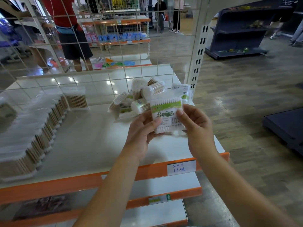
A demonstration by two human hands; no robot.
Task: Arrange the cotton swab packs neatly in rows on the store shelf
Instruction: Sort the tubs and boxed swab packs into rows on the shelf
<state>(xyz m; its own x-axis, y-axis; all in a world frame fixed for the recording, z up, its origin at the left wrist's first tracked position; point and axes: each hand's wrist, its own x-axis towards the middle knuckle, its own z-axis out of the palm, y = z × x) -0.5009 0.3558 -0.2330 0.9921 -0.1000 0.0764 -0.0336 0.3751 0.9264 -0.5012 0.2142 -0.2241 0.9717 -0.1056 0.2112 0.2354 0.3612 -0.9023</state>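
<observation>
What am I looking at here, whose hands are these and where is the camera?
There is one picture, from a camera worn on a person's head, looking forward and down, so the two bare arms are the wearer's own. No machine is involved. The left hand and right hand together hold one cotton swab pack with a green label, above a white shelf with an orange front edge. On the shelf, at left, packs stand in a neat row. Further back lies a loose pile of packs not yet sorted. A wire grid backs the shelf; other people stand beyond it.
</observation>
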